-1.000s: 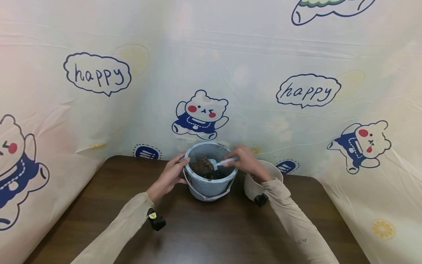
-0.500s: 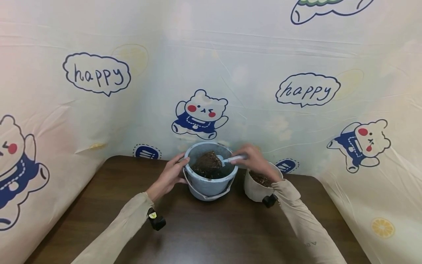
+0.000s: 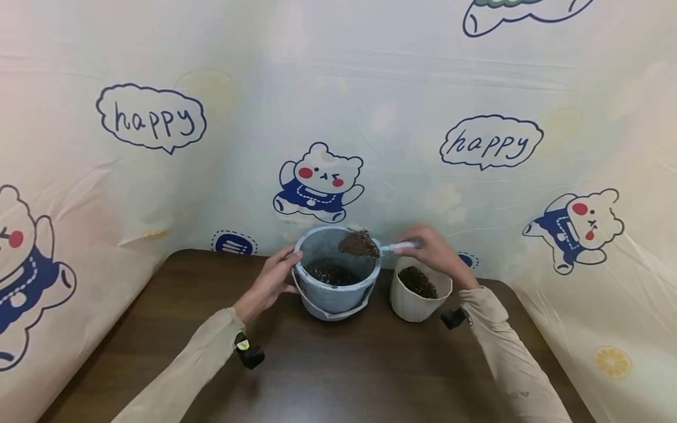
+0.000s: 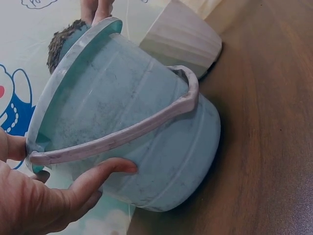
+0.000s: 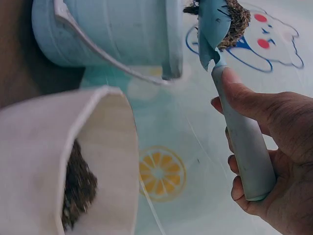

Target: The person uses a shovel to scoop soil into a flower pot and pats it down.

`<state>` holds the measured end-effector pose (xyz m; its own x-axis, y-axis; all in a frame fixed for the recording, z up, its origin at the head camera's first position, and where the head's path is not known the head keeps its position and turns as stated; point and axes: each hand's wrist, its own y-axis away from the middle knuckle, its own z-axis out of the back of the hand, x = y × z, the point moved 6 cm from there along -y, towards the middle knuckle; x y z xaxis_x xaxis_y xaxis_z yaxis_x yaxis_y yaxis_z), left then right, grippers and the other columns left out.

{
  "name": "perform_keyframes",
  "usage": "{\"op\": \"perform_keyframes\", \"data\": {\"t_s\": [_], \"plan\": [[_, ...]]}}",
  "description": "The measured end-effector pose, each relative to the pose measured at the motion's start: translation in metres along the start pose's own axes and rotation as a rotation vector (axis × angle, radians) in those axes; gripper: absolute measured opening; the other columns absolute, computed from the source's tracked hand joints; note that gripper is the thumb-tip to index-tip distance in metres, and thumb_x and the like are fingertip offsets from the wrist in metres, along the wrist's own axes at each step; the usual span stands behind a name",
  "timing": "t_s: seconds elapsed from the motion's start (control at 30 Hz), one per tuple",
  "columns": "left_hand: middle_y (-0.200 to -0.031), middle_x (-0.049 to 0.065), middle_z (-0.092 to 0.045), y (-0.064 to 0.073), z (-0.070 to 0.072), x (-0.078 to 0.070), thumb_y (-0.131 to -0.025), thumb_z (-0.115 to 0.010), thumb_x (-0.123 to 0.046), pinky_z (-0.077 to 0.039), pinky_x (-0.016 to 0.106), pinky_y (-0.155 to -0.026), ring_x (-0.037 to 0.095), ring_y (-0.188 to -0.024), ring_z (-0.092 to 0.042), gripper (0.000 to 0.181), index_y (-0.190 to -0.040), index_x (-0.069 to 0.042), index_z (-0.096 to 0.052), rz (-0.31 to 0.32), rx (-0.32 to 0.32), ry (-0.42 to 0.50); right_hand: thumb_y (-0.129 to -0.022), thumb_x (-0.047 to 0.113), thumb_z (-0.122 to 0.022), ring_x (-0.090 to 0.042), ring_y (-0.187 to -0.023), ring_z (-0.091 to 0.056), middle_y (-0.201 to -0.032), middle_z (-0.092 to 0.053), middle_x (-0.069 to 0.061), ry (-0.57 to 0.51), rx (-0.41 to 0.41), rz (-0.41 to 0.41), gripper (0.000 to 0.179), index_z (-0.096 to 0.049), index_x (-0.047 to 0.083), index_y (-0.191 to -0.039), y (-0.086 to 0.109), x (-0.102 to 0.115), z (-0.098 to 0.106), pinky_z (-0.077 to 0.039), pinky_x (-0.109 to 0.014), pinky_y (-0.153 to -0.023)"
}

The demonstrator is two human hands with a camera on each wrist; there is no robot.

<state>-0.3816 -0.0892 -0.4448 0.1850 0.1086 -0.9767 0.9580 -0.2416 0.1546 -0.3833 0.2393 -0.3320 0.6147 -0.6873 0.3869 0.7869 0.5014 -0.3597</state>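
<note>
A light blue bucket (image 3: 333,301) with soil in the bottom stands on the table, its pale handle hanging down over the front. My left hand (image 3: 270,283) holds the bucket by its left side, with the thumb at the rim. In my right hand (image 3: 435,254) is a small blue garden trowel (image 5: 213,32), gripped round its grey handle. Heaped dark soil (image 3: 359,243) sits on the trowel blade, raised over the bucket's right rim. Just below the right hand stands a white flowerpot (image 3: 411,306), partly filled with soil (image 3: 418,282).
Both containers stand side by side near the back of the dark wooden table (image 3: 338,364), a narrow gap between them. Directly behind rises a printed curtain (image 3: 391,176) with bear drawings. Black wrist cameras are strapped to both sleeves.
The right hand has lifted the loaded trowel up out of the bucket and moved right, uncovering the flowerpot's soil. My left hand has stayed on the bucket.
</note>
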Motion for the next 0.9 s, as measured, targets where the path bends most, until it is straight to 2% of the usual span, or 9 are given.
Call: {"op": "perform_keyframes", "data": {"t_s": [0.17, 0.43, 0.73, 0.9], "plan": [[-0.166, 0.025, -0.028, 0.002, 0.0, 0.0, -0.112, -0.05, -0.029, -0.055, 0.068, -0.095, 0.048, -0.148, -0.036, 0.06, -0.165, -0.01, -0.03, -0.005, 0.009, 0.003, -0.09, 0.012, -0.083, -0.025, -0.087, -0.066, -0.093, -0.078, -0.008, 0.027, -0.01, -0.033, 0.013, -0.082, 0.003, -0.1, 0.009, -0.012, 0.016, -0.053, -0.04, -0.08], [-0.166, 0.024, -0.028, 0.003, 0.0, -0.001, -0.112, -0.049, -0.029, -0.055, 0.066, -0.096, 0.047, -0.148, -0.036, 0.059, -0.164, -0.009, -0.031, -0.007, 0.017, -0.007, -0.09, 0.009, -0.083, -0.024, -0.082, -0.065, -0.089, -0.077, -0.007, 0.112, -0.046, -0.008, 0.01, -0.081, 0.002, -0.097, 0.028, -0.024, 0.039, -0.052, -0.039, -0.076], [-0.163, 0.025, -0.031, 0.001, -0.001, -0.001, -0.112, -0.049, -0.029, -0.054, 0.068, -0.097, 0.046, -0.147, -0.037, 0.057, -0.163, -0.008, -0.034, -0.007, 0.011, -0.008, -0.089, 0.005, -0.082, -0.024, -0.087, -0.064, -0.091, -0.076, -0.006, 0.11, -0.068, -0.039, 0.007, -0.081, 0.004, -0.095, 0.068, -0.045, 0.063, -0.052, -0.037, -0.077], [-0.161, 0.026, -0.034, 0.002, 0.0, 0.0, -0.112, -0.049, -0.028, -0.056, 0.066, -0.094, 0.046, -0.146, -0.039, 0.057, -0.162, -0.007, -0.034, -0.01, 0.004, -0.012, -0.088, 0.007, -0.083, -0.028, -0.086, -0.066, -0.091, -0.076, -0.009, 0.188, -0.081, -0.097, 0.011, -0.081, 0.001, -0.097, 0.089, -0.061, 0.072, -0.055, -0.042, -0.075]]}}
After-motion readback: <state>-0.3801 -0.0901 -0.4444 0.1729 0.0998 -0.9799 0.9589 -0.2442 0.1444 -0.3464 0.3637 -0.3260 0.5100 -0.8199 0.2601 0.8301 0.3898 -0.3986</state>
